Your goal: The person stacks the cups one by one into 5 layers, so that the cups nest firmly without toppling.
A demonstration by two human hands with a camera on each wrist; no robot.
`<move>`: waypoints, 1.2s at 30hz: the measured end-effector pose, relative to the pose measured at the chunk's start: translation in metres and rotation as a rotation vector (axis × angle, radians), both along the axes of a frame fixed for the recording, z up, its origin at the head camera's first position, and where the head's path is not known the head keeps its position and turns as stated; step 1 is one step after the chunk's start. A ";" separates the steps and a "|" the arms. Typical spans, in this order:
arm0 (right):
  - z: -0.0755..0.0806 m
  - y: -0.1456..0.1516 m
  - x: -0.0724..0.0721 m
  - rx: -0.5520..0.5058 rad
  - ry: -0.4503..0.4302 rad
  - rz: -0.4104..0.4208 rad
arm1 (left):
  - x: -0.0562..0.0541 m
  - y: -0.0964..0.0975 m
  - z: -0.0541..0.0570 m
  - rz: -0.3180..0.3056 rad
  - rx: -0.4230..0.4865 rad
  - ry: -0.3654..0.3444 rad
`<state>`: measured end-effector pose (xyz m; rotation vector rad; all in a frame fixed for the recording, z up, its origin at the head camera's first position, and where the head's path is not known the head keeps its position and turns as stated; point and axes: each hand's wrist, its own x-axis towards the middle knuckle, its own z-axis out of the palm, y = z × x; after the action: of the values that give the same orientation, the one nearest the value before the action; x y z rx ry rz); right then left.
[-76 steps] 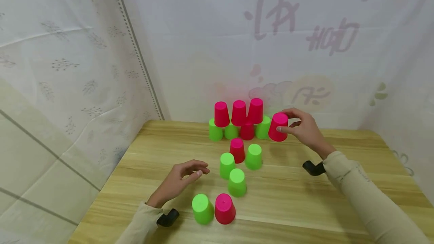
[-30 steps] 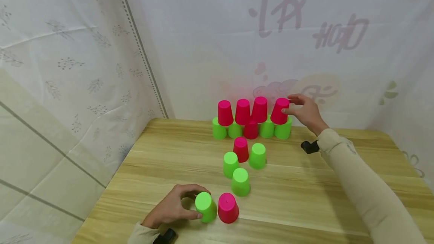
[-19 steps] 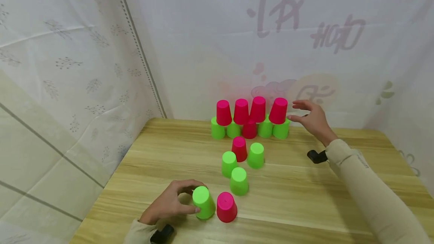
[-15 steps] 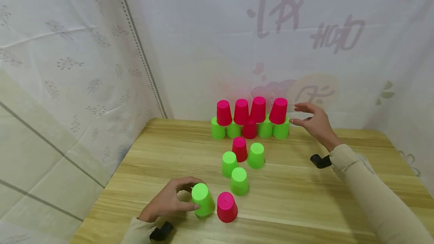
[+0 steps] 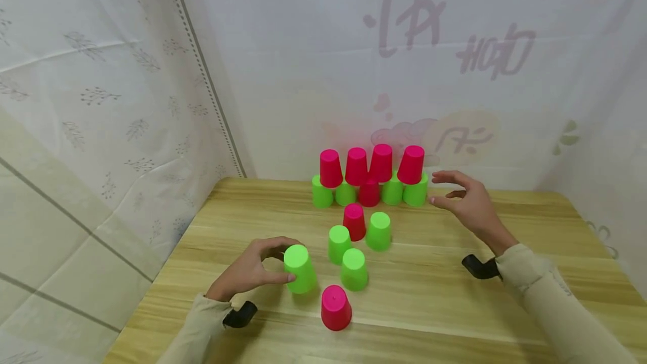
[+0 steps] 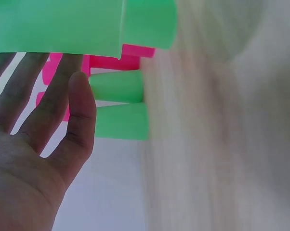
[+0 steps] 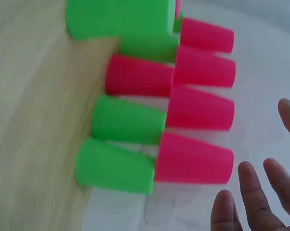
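My left hand [image 5: 247, 268] holds an upside-down green cup [image 5: 300, 269] between thumb and fingers. In the left wrist view the rim of this green cup [image 6: 53, 29] stands off the tabletop. My right hand [image 5: 470, 204] holds nothing, with its fingers apart, just right of a two-row stack at the back. The stack's upper row is pink cups, the rightmost pink cup [image 5: 411, 165] resting on the lower row. That lower row has green cups, such as the end green cup [image 5: 416, 191], and one pink cup [image 5: 369, 194] in the middle.
Before the stack stand a pink cup [image 5: 354, 222], a green cup [image 5: 379, 232] to its right, and two more green cups nearer. A single pink cup [image 5: 336, 309] stands closest to the front. Behind the wooden table [image 5: 480, 296] hangs a printed cloth [image 5: 283, 83].
The right hand set the last pink cup on the stack's right end, let go and drew back right and down. The left hand took hold of the green cup and carried it forward.
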<state>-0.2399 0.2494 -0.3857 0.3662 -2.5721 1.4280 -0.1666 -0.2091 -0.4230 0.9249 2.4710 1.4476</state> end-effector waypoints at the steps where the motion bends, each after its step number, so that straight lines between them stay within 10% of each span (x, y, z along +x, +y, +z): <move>1: -0.002 -0.002 0.004 -0.004 0.002 0.007 | -0.004 0.000 0.002 -0.003 0.001 0.005; 15: -0.037 -0.030 0.050 -0.031 -0.042 0.108 | -0.042 0.016 0.036 0.048 -0.005 0.056; 36: -0.064 -0.081 0.077 -0.102 -0.093 0.298 | -0.105 0.045 0.098 0.081 -0.018 0.157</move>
<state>-0.1630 0.1689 -0.4500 0.7081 -2.5867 1.7039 -0.2715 -0.1640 -0.3248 0.9817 2.6578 1.4253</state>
